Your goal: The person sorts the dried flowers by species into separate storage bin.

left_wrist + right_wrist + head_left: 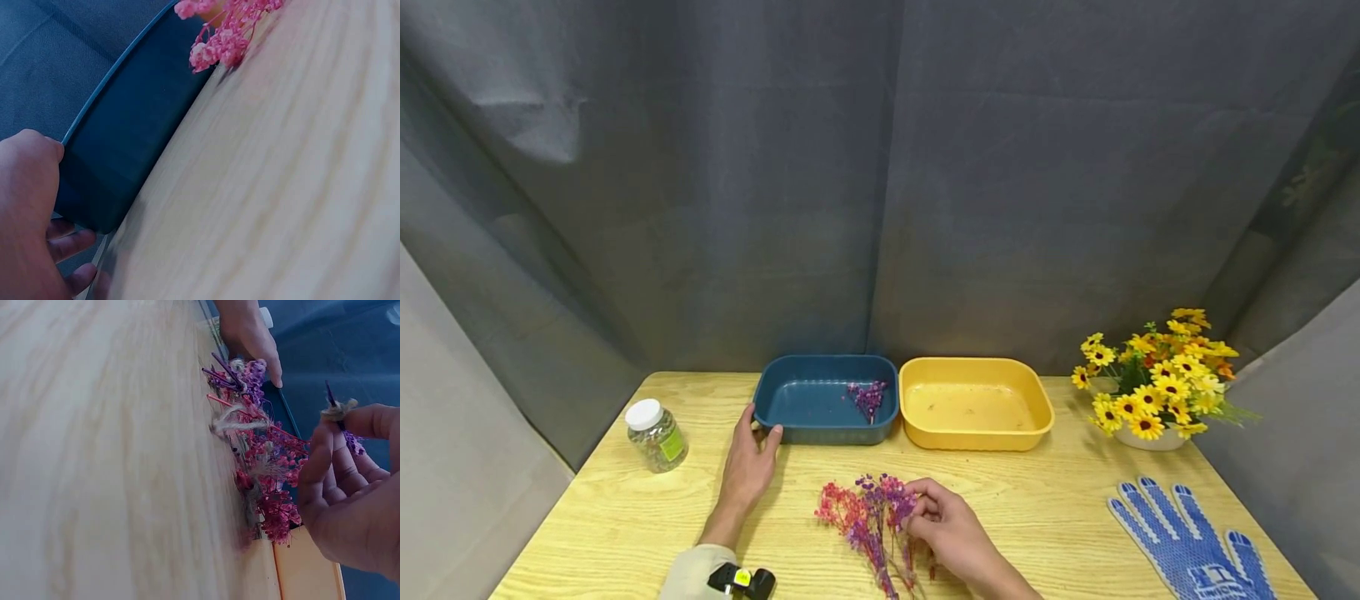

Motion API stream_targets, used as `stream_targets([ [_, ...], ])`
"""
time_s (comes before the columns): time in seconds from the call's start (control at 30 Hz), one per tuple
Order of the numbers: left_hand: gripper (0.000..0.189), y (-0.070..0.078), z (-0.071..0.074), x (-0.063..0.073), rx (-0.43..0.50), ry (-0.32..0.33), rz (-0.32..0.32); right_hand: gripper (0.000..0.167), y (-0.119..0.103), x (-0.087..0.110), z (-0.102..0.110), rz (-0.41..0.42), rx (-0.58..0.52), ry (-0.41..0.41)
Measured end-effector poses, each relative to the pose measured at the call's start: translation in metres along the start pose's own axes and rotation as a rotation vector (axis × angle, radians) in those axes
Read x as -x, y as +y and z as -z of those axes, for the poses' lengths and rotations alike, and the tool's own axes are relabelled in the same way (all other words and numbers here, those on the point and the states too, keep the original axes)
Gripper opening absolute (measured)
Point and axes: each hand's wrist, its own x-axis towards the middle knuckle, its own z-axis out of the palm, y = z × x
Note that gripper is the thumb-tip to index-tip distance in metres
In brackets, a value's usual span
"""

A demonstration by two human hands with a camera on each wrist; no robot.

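Observation:
My left hand [751, 467] holds the front left corner of the dark blue bin [820, 435]; its thumb lies against the front wall, with the fingers round the side. Inside that bin, towards the right, lies a small purple dried flower sprig [868, 400]. My right hand [951, 533] pinches a purple dried flower sprig [331, 394] by its twine-tied stem, between thumb and forefinger. Just left of this hand, several pink and purple dried flower sprigs [874, 533] lie bunched on the table, some with twine round their stems [240, 425].
A yellow bin [977, 437] with a few small bits in it stands against the blue one. To the left is a white-lidded jar [657, 437]. A pot of yellow flowers [1157, 392] and a blue and white glove [1195, 542] are at the right. Dark curtain hangs behind.

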Motion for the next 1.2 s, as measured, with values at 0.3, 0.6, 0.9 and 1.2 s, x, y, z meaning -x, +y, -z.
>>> stream_targets([
  [0.3,0.072,0.001,0.001,-0.002,0.006,0.005,-0.002,0.038,-0.008,0.004,0.005,0.022,-0.166,-0.040],
  [0.6,0.072,0.002,0.001,-0.002,-0.002,0.005,-0.001,0.030,-0.008,0.002,0.005,0.013,-0.177,-0.052],
  [0.9,0.072,0.002,0.001,-0.001,0.002,0.007,-0.006,0.033,-0.017,-0.003,0.010,0.032,-0.097,0.006],
  [1.2,0.071,0.001,0.001,0.000,0.002,0.006,0.004,0.029,-0.032,-0.024,0.016,0.063,-0.050,0.101],
])
